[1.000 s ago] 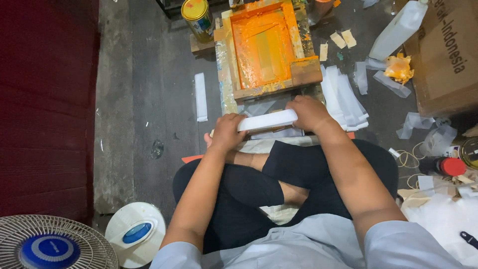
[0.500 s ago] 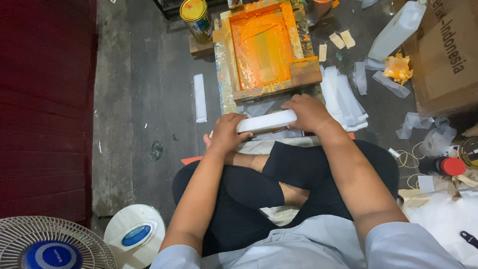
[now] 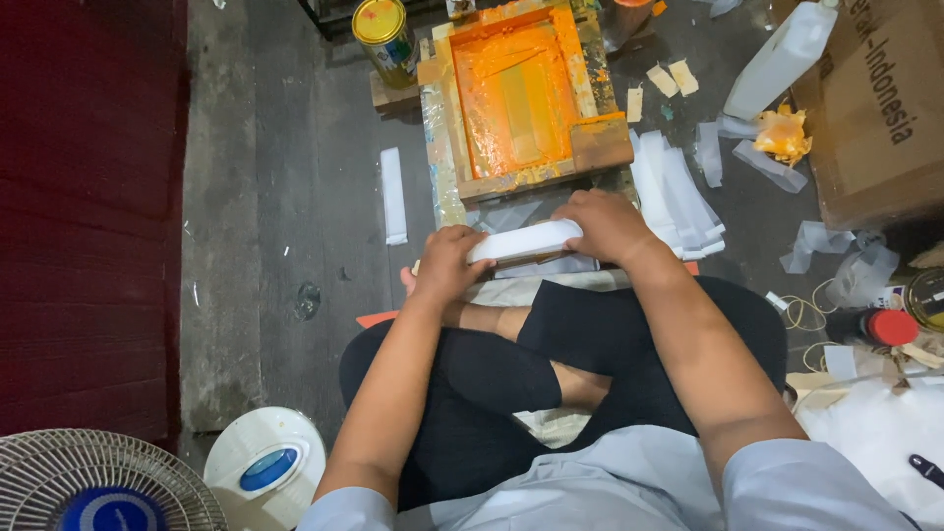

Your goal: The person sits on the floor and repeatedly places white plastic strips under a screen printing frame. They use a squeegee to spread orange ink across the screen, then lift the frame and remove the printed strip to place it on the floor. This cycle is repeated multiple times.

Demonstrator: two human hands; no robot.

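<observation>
A small screen-printing workshop is suggested by the orange-stained wooden printing frame (image 3: 521,98) laid on a bare concrete floor (image 3: 285,197), with a paint can (image 3: 385,39), cut paper strips (image 3: 678,187) (scattered loosely) and a standing fan (image 3: 98,487) nearby.

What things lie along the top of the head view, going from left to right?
Round yellow-lidded tin can → wooden frame smeared with orange ink → small beige paper pieces → white plastic jug → brown cardboard box.
</observation>
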